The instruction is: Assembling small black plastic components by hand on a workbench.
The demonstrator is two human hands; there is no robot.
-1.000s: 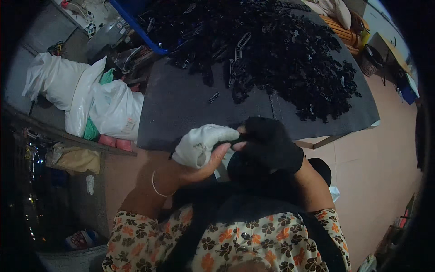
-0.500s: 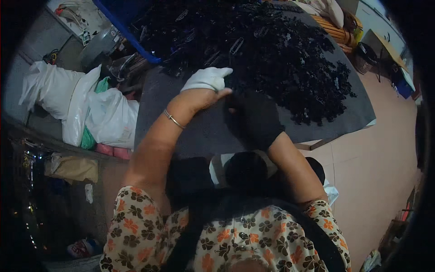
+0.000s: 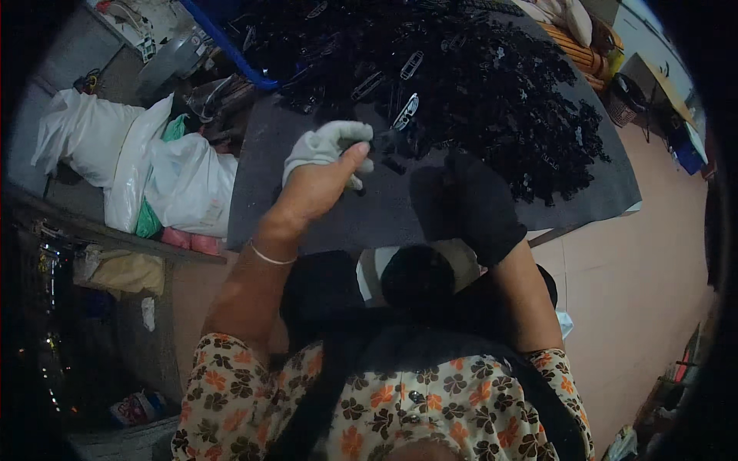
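A heap of small black plastic pieces covers the far part of a dark grey table. My left hand, in a pale glove that leaves the thumb bare, is above the table left of the heap. Its fingers curve loosely, the thumb apart, and nothing shows between them. Beside its fingertips lies a small dark piece. An elongated piece with a bright shine rests at the heap's near edge. In a black glove, my right hand is over the table's near edge; its fingers merge into the dark.
A blue bin rim stands at the heap's left. White plastic bags crowd the left of the table. On the right are a dark basket and tiled floor. A round dark seat is below the table's near edge.
My hands have moved apart: the left toward the left and nearer me, its fingers loosened, the right toward the right and nearer me. The small dark piece now shows between them.
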